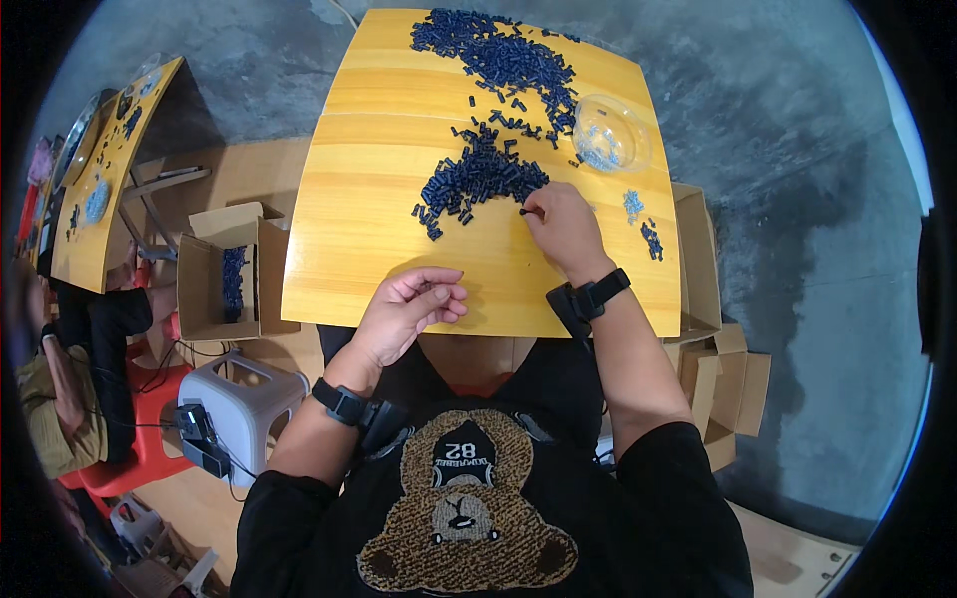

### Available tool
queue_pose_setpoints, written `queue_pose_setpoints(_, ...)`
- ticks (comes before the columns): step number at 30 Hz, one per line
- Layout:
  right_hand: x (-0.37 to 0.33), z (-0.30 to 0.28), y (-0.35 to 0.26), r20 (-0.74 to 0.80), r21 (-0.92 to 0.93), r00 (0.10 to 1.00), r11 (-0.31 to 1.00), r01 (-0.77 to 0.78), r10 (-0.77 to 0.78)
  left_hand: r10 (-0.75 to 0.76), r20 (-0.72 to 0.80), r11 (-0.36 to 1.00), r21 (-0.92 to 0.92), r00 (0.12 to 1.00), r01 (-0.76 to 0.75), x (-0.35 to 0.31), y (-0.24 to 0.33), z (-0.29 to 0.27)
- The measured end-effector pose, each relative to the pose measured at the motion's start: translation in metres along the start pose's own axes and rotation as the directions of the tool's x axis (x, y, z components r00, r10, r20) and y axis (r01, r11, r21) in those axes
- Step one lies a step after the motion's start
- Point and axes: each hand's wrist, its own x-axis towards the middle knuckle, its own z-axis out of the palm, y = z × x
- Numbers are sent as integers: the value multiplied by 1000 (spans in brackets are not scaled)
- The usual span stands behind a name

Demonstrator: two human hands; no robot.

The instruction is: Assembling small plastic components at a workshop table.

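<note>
A heap of small dark blue cylindrical pieces [483, 177] lies in the middle of the yellow wooden table [359, 214]. At its right edge my right hand [566, 231] pinches a small dark piece [525, 211] between thumb and fingertips. My left hand [414, 307] hovers over the table's near edge with its fingers curled in. Whatever it may hold is hidden or too small to name. A larger pile of the same dark pieces [498, 52] spreads across the far side of the table.
A clear round bowl [610, 132] holds small pale pieces. Right of my right hand lie pale bits [633, 205] and a few dark pieces [652, 239]. Cardboard boxes [214, 284] stand at both sides. A grey stool [239, 399] and a seated person [70, 399] are at left.
</note>
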Motion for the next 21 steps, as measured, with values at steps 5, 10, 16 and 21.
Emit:
queue_pose_setpoints(5, -2, -1, -6, 12, 3, 1000, 1000, 2, -3, -4, -14, 1000, 2, 1000, 4, 0, 0, 1)
queue_pose_setpoints(10, -3, 4, -5, 4, 7, 999, 999, 36, -36, 0, -7, 1000, 17, 1000, 0, -1, 0, 1)
queue_pose_setpoints(16, -8, 0, -16, 40, -59, 998, 997, 40, -37, -12, -23, 999, 32, 1000, 13, 0, 1, 2)
queue_pose_setpoints(21, -21, -8, -33, 73, 23, 997, 1000, 2, -4, -24, -43, 999, 27, 999, 25, 2, 1, 5)
